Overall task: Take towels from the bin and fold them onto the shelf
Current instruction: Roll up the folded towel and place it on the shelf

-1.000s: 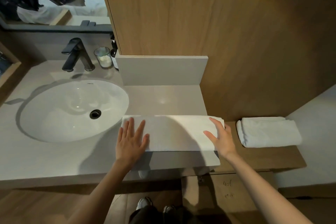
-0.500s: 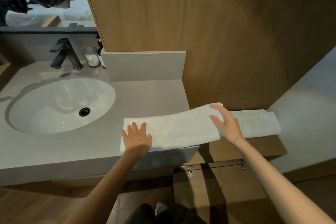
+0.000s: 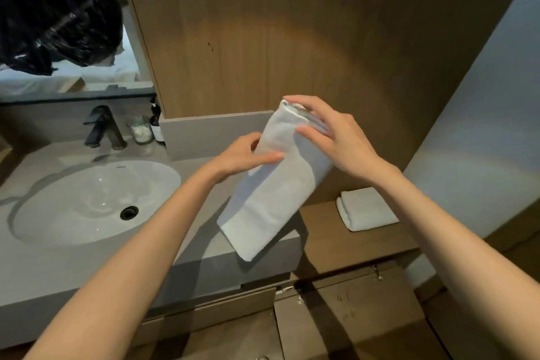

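Note:
A long folded white towel [image 3: 271, 196] hangs tilted in the air above the right end of the grey counter [image 3: 187, 245]. My right hand [image 3: 330, 137] grips its upper end from the right, fingers curled over the top edge. My left hand [image 3: 248, 155] pinches the towel's left side a little lower, thumb on the front. The towel's lower end hangs over the counter's front right corner. A second folded white towel [image 3: 366, 209] lies on the low wooden shelf [image 3: 324, 237] to the right. The bin is not in view.
A white oval sink [image 3: 87, 199] with a dark tap [image 3: 102, 128] fills the counter's left part. A glass [image 3: 140, 130] and a dark bottle [image 3: 156, 123] stand behind it. A wood panel wall [image 3: 292, 38] rises behind, a pale wall [image 3: 482, 140] at right. A black bag [image 3: 52, 9] hangs top left.
The towel lay flat on the counter under both palms; now both hands have lifted it off the counter, holding it up by one end so it hangs tilted.

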Available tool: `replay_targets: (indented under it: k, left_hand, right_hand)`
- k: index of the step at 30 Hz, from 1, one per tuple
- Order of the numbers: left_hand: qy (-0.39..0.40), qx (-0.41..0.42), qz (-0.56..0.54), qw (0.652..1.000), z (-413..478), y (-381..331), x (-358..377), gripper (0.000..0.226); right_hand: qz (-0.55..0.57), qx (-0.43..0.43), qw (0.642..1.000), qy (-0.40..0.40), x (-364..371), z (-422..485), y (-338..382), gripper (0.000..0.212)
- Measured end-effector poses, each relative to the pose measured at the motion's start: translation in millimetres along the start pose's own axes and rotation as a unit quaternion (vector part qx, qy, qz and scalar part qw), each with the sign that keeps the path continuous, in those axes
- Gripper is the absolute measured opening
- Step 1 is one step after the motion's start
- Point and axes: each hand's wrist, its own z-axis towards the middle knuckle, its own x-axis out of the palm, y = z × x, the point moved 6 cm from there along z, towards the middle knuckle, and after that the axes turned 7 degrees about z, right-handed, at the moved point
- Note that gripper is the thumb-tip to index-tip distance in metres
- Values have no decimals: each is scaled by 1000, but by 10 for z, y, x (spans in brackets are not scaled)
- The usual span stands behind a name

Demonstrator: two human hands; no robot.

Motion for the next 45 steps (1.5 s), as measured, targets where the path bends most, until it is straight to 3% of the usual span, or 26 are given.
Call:
replay_targets:
  k: [4, 8, 17, 24, 32, 39, 45]
  left_hand:
    - [21, 42, -94, 995, -246, -365, -159, 43]
    - [-20, 82, -150, 985, -325, -827, -368, 43]
    - [-145, 158, -147, 966, -233, -2271, -1174, 32]
    - [-203, 221, -145, 943, -120, -3401, -1696, 31]
    - [-267, 288, -165, 905, 245, -4538, -2036, 40]
    - [-360, 329, -190, 852, 459, -5359, -2376, 44]
    - [-433, 348, -195, 809, 550, -5652, -2497, 47]
  right_hand:
    - [-39, -26, 999, -13, -291, 126, 505, 41]
    - [-57, -54, 993, -83, -758, 303, 941, 33]
    - [-106, -114, 959, -238, -1970, 766, 1803, 30]
    - [-124, -196, 913, -336, -2825, 996, 2311, 50]
    - [-77, -225, 923, -304, -3485, 1252, 2259, 80]
    - [-82, -263, 933, -233, -3902, 1415, 2083, 67]
    - [15, -297, 910, -288, -4303, 1730, 2149, 58]
